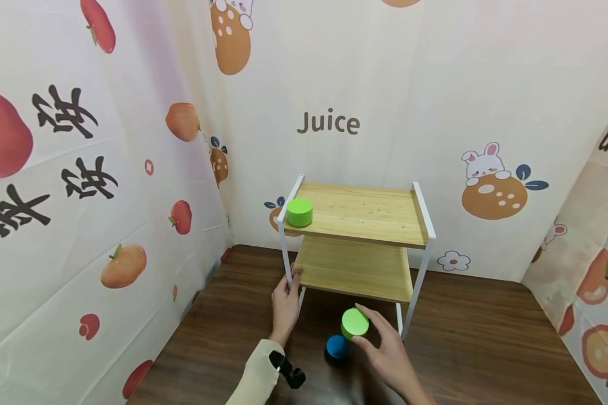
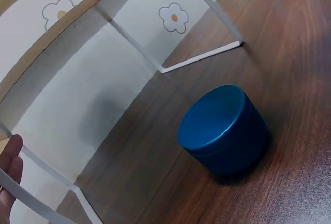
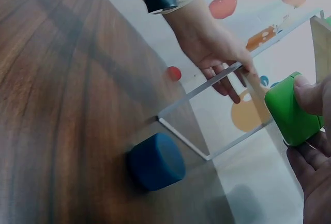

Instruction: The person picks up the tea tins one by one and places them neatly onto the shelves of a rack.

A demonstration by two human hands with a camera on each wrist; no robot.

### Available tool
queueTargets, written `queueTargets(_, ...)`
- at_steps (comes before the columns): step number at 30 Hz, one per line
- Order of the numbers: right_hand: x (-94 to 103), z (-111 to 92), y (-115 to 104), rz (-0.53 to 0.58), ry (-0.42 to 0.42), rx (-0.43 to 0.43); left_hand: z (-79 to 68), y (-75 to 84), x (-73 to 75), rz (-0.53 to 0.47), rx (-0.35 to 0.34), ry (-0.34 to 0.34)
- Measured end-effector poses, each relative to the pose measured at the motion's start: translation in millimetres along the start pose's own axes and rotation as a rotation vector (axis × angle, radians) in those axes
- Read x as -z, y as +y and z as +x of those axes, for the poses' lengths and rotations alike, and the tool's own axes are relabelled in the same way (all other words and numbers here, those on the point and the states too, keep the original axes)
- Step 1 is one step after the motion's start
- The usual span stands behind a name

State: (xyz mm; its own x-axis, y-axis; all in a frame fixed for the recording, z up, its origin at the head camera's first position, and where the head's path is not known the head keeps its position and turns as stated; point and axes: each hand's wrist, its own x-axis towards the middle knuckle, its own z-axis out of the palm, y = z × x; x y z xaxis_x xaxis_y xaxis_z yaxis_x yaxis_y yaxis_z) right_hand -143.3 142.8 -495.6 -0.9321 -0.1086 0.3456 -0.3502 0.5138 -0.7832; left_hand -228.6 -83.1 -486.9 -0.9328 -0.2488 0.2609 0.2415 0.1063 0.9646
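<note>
**Head view: green tin in your right hand, left hand on the rack**

Your right hand pinches a green tin with curled fingers, lifted just above the worktop in front of the rack's lower shelf. Your left hand wraps its fingers round the near left leg of the rack. A blue tin stands on the worktop between your hands. A second green tin sits at the top shelf's left edge.
</note>
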Motion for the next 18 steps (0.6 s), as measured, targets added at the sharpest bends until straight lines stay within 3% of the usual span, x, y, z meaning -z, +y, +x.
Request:
queueTargets(2,2.4,4,-4,0.010,0.000,0.010,2.4,-4.5,-1.2,-0.005,0.001,0.005)
queueTargets(8,10.1,13,-16,0.014,-0.010,0.031,10.9,-38.4,-5.9,-0.034,-0.010,0.018)
queueTargets(18,19.2,29,-31,0.026,-0.031,0.077,10.6,-37.3,-6.0,-0.006,0.002,0.032)
